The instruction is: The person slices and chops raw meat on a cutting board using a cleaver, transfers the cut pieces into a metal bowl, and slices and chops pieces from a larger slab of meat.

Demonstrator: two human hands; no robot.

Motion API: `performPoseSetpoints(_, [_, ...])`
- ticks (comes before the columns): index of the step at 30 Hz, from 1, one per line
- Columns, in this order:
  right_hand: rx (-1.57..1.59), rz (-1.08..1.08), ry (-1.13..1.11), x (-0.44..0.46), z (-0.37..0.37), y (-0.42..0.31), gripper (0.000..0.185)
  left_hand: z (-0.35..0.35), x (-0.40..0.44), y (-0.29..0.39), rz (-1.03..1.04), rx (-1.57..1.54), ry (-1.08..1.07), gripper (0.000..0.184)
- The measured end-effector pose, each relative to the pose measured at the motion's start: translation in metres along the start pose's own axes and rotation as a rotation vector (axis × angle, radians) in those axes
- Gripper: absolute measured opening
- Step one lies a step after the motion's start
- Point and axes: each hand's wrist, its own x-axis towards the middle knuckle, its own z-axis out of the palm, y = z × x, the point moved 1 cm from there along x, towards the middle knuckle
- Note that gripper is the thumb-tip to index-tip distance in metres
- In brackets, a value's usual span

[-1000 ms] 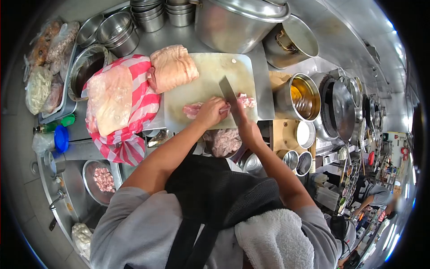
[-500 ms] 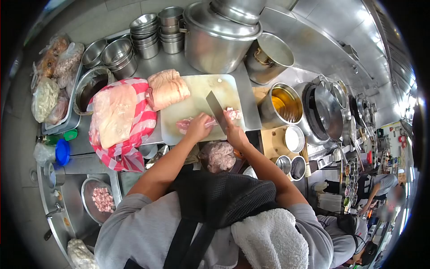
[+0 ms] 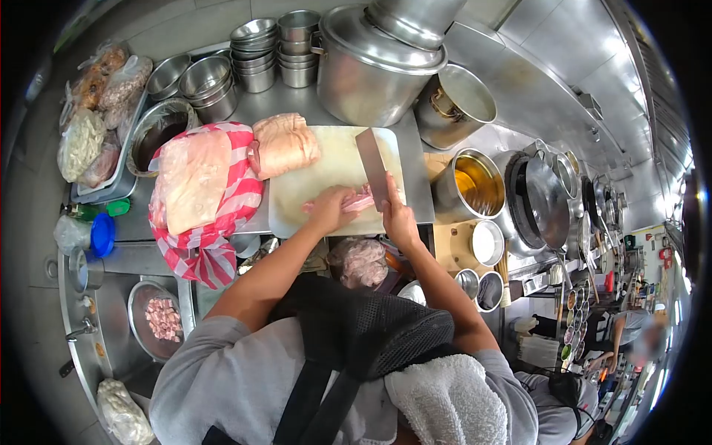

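Observation:
On the white cutting board (image 3: 334,156), my left hand (image 3: 332,211) presses down on a strip of raw meat (image 3: 360,202), which shows on both sides of the fingers. My right hand (image 3: 400,220) grips a cleaver (image 3: 373,165), its wide blade pointing away from me and crossing the board just right of my left hand. Small meat bits lie partly hidden around the blade and right hand. A thick slab of skin-on meat (image 3: 285,145) rests over the board's left corner. Beside it, a larger pale slab (image 3: 194,178) lies on a red-and-white striped bag (image 3: 241,159).
Behind the board stand a large lidded pot (image 3: 367,81) and stacked metal bowls (image 3: 254,63). A pot of yellow liquid (image 3: 477,185) is at the right. Bottom left, a sink holds a bowl of meat cubes (image 3: 163,319). Two other people are at the lower right.
The cleaver has shifted, its blade now more upright and raised beside my left hand. More of the meat strip shows right of my left fingers. The camera view has tilted and moved slightly.

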Motion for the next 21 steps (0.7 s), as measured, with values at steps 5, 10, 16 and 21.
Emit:
performPoseSetpoints(5, [-0.096, 0.027, -0.150, 0.009, 0.033, 0.005, 0.082, 0.006, 0.001, 0.004, 0.114, -0.048, 0.074, 0.034])
performPoseSetpoints(10, [-0.089, 0.109, -0.203, -0.017, 0.029, 0.009, 0.084, 0.006, 0.007, 0.002, 0.076, 0.046, 0.059, 0.028])
performPoseSetpoints(16, [-0.195, 0.259, -0.447, -0.062, -0.018, 0.018, 0.091, 0.013, 0.015, -0.009, 0.061, 0.037, -0.005, 0.027])
performPoseSetpoints(21, [-0.127, 0.086, -0.292, 0.043, 0.044, 0.014, 0.087, 0.019, 0.011, -0.024, 0.124, 0.051, -0.032, 0.029])
